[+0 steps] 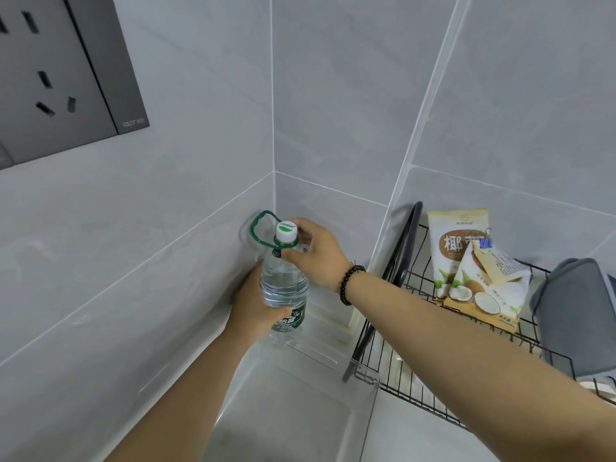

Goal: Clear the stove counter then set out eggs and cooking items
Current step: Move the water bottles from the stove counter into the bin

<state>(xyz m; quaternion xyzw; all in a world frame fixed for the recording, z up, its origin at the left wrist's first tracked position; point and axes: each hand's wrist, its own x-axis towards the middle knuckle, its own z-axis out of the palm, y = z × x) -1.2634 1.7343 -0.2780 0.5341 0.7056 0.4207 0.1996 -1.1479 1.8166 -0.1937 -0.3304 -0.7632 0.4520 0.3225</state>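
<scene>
One water bottle in frame, clear plastic, white cap, green carry loop at the neck, green label low on the body. Long axis roughly vertical, cap end up and toward the camera, base down in the corner where the two tiled walls meet. Whether the base sits on the surface or is lifted: can't tell, it's hidden behind the left hand.

Two hands on it. Left hand wraps the lower body from the left side, fingers curled round the label area. Right hand grips the neck just under the cap, fingers curled around it; bead bracelet on that wrist.

Below the left forearm: one clear plastic tray.

Right of the right hand, under the right forearm: one black wire rack. In it, two coconut-print snack bags, the front one folded over and shut with one blue binder clip. One grey cloth item at the rack's far right.

Upper left of both hands: one grey wall socket plate.
</scene>
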